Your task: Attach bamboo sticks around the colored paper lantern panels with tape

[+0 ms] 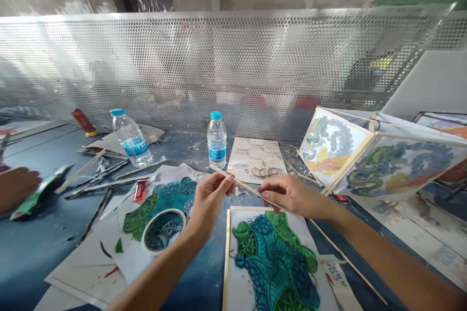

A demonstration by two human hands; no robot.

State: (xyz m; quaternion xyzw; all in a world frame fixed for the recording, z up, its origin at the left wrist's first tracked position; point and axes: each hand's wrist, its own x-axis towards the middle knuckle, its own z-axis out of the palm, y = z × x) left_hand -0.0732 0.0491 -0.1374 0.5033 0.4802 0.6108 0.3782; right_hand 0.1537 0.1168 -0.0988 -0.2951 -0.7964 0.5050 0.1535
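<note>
Pinching a thin stick [243, 185]: left hand [209, 201] and right hand [292, 197], each closed on it with thumb and fingertips, holding it just above a green-and-blue painted sheet [272, 262] on the table [40, 248]. Handling note: a light, even grip with the hands kept apart probably keeps so slim a stick from bowing or snapping. Nearby: tape roll [163, 230]; upright water bottle [217, 141] and tilted water bottle [132, 140], blue labels unreadable; printed sheet [255, 155], lettering too small to read.
</note>
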